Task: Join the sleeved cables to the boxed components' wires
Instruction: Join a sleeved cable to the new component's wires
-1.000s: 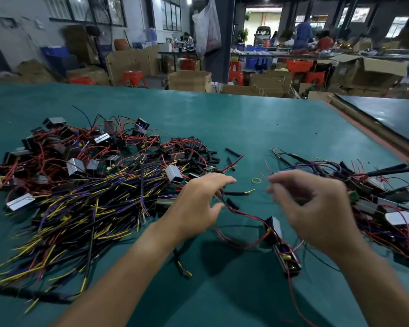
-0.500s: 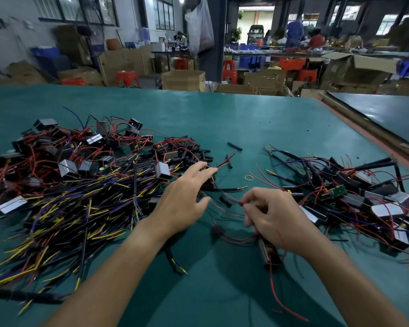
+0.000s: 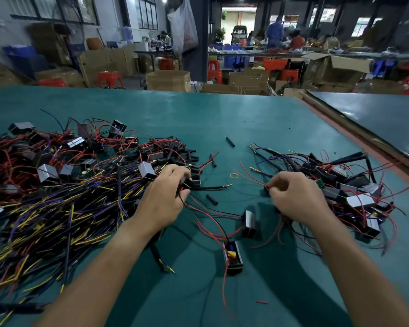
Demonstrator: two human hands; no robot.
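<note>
A large heap of black sleeved cables [image 3: 64, 215] with yellow and purple ends, mixed with small boxed components and red wires, covers the table's left. My left hand [image 3: 161, 199] rests at its right edge, fingers closed on a black sleeved cable whose end points right. My right hand [image 3: 295, 197] is pinched on thin red wires that fan up to the left. Two boxed components lie between my forearms: a closed one [image 3: 249, 223] and an open one [image 3: 232, 257] showing yellow and blue parts. Red and black wires run from them toward my hands.
A second tangle of boxed components and wires [image 3: 345, 185] lies to the right. Loose black sleeve pieces [image 3: 230, 141] and a yellow rubber band [image 3: 234, 175] are scattered on the green table [image 3: 198, 119]. A wooden edge strip [image 3: 364, 140] runs along the table's right. Cartons and stools stand beyond.
My left hand has closed on a sleeved cable at the heap's edge. My right hand moved right and up, off the boxed components, and now pinches red wires.
</note>
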